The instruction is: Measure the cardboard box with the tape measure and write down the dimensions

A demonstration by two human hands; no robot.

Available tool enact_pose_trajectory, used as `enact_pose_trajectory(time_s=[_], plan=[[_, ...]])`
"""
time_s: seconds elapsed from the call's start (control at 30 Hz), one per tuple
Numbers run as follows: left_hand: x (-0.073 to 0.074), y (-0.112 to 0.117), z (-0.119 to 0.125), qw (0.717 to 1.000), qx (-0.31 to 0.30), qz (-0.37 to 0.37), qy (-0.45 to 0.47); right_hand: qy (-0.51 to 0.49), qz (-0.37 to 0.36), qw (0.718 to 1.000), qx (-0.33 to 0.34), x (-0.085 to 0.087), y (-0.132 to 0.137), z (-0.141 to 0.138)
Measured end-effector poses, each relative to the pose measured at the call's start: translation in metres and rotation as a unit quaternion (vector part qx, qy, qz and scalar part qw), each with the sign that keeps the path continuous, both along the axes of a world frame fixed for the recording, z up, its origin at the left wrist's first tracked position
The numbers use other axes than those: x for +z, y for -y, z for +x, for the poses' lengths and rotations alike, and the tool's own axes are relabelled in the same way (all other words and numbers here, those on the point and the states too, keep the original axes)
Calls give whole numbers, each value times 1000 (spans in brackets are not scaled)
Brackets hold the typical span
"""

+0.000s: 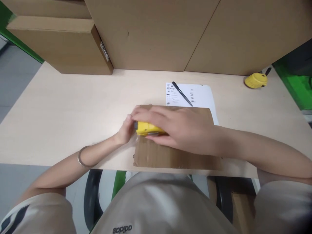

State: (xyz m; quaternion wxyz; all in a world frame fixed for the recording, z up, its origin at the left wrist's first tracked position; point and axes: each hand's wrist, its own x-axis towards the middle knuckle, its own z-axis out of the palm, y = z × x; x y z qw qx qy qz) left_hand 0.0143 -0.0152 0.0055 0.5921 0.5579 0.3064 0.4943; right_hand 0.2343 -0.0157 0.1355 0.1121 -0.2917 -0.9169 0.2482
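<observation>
A closed brown cardboard box (175, 159) lies flat near the front edge of the table. Over its top, my right hand (187, 130) is closed around a yellow tape measure (147, 128), whose grey end points left; the palm hides much of it. My left hand (126, 128) is at the box's left end, thumb raised beside the front of the tape measure and fingers curled at the far left corner. The right hand partly covers those fingers, and whether they also touch the tape measure's end is hidden.
Behind the box, a written sheet of paper (202, 94) lies partly under it with a black pen (181, 93) on top. Another yellow tape measure (255, 80) sits at the right back. Large cardboard panels (156, 35) and a carton (60, 48) line the back edge.
</observation>
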Motion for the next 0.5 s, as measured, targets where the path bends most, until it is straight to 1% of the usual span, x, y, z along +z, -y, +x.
enact_pose_trajectory(time_s=[0.07,0.1,0.17,0.23,0.33,0.4,0.5], plan=[[-7,-7,-7,994,-12,98,-52,-9,-16,999,-43,0,6,20],[-10,-10,-10,988,-16,135,-73,-17,-23,997,-68,0,9,34],[-11,-15,-13,979,-24,178,-97,-36,-22,992,-119,2,18,68],[-10,-18,-15,975,-32,195,-101,-45,-17,984,-170,5,27,108],[-7,-19,-15,971,-35,209,-109,2,-4,969,-248,5,41,160],[-6,-20,-16,970,-31,213,-115,8,-3,958,-285,2,48,181],[-7,-21,-16,970,-26,215,-114,-4,-34,949,-312,-5,54,192]])
